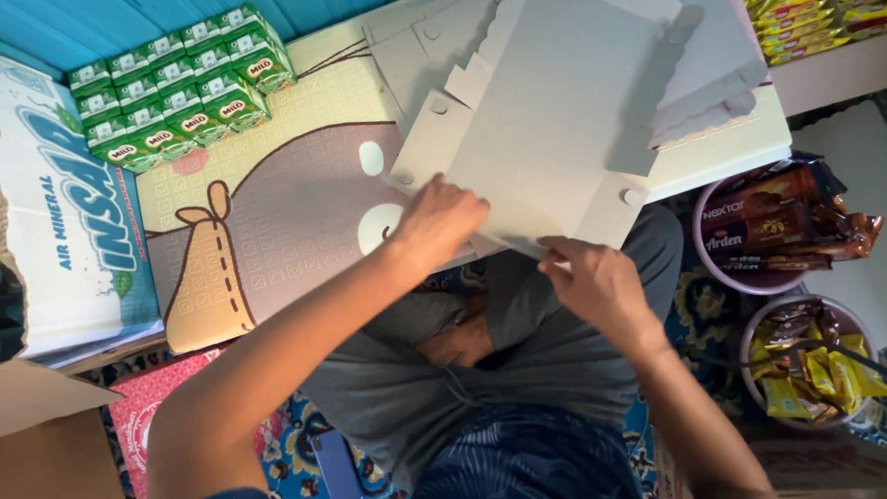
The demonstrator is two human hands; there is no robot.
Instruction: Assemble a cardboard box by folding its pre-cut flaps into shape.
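Note:
A flat, unfolded white cardboard box blank (554, 120) with tabs and flaps lies on top of a stack of similar blanks on a low cartoon-printed table (277, 222). My left hand (439, 222) presses on the blank's near left corner, fingers curled over its edge. At the near edge, my right hand (596, 277) pinches the blank's bottom flap between thumb and fingers. I sit cross-legged in grey trousers just below the table.
Several green drink cartons (176, 83) stand at the table's far left. A white and blue water carton (65, 203) lies left. Two round tubs of snack packets (776, 231) (813, 365) sit right. A brown cardboard box (46, 434) is at bottom left.

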